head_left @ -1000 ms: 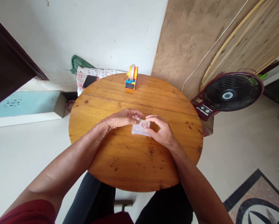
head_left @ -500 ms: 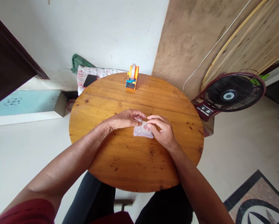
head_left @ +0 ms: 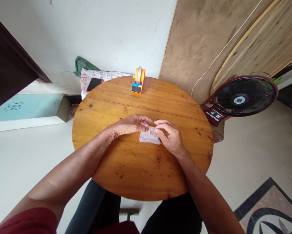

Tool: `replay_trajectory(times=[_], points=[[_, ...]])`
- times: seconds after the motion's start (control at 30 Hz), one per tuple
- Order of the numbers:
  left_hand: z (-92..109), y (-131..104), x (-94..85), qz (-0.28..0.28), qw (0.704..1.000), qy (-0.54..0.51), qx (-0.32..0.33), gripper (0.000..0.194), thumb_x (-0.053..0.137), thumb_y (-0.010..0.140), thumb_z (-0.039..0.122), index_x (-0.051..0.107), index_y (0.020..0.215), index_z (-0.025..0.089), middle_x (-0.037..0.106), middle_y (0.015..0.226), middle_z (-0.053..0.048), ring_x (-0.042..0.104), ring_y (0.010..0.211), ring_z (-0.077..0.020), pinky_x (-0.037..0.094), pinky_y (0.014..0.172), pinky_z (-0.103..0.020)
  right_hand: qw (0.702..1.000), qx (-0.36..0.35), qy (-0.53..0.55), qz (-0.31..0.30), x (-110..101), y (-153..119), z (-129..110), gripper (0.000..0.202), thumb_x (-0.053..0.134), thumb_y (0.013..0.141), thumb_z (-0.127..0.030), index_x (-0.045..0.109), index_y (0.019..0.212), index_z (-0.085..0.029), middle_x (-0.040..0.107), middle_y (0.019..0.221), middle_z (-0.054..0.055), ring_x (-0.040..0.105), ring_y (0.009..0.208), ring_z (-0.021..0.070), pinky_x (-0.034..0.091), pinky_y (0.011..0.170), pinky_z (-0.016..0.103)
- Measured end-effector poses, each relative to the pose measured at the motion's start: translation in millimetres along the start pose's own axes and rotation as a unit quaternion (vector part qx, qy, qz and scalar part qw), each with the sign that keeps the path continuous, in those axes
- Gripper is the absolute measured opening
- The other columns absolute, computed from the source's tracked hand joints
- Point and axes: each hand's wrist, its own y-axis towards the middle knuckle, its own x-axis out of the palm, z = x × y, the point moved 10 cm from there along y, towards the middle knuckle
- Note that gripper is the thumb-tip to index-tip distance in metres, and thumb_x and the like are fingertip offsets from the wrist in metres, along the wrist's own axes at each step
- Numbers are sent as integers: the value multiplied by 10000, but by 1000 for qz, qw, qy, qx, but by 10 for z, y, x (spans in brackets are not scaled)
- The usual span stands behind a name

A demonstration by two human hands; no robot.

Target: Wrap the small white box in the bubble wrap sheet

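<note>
A small, wrinkled, clear plastic packet [head_left: 149,137] with reddish print lies near the middle of the round wooden table [head_left: 141,172]. My left hand [head_left: 136,124] is closed at the packet's upper left corner, thumb and fingers pinching its edge. From the other side, my right hand [head_left: 170,135] pinches the upper right edge between thumb and fingertips. The fingertips of both hands nearly meet above the packet. Its far edge is partly hidden by the fingers, and what it contains cannot be made out.
An orange and blue tape dispenser [head_left: 138,80] stands at the table's far edge. Right of the table is a dark red fan [head_left: 241,97]. Behind the left edge are a printed white sack [head_left: 84,78] and a black phone-like object [head_left: 94,84]. A pale blue box [head_left: 26,107] lies further left.
My right fingers have shifted slightly on the packet, and more of its reddish print shows. My left hand stays nearly still.
</note>
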Motion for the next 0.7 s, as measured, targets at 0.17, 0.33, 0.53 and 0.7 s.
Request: replay_trajectory(times=[0.17,0.33,0.53,0.7], points=[[16,-3,17,-3,1000,-5,-1,400,651,681,270,645,1066,160,675,1035,-45,608,964,-204,451,855,-316,1000,-4,7,3,-5,-1,4,76,559,883,-231,620,840,-244,708,1059,47,654,1001,205,480,917,401],[-1,2,33,-9,1000,-5,-5,403,646,691,273,638,1078,163,678,1034,-42,615,948,-198,458,840,-304,1000,8,10,1,1,-8,36,65,556,885,-242,601,839,-245,704,1071,51,647,1024,208,481,929,406],[3,-1,32,-13,1000,3,0,395,646,699,265,645,1081,165,683,1050,-41,616,969,-201,459,852,-301,1000,15,25,2,-11,-5,34,70,549,890,-241,590,834,-241,705,1063,57,646,1029,210,488,929,407],[-7,-7,20,-12,1000,15,2,384,643,723,299,663,1080,161,687,1077,-52,614,1001,-215,451,888,-313,998,29,55,7,-44,-6,45,97,527,907,-251,600,845,-237,699,1076,61,645,1032,208,489,946,400]])
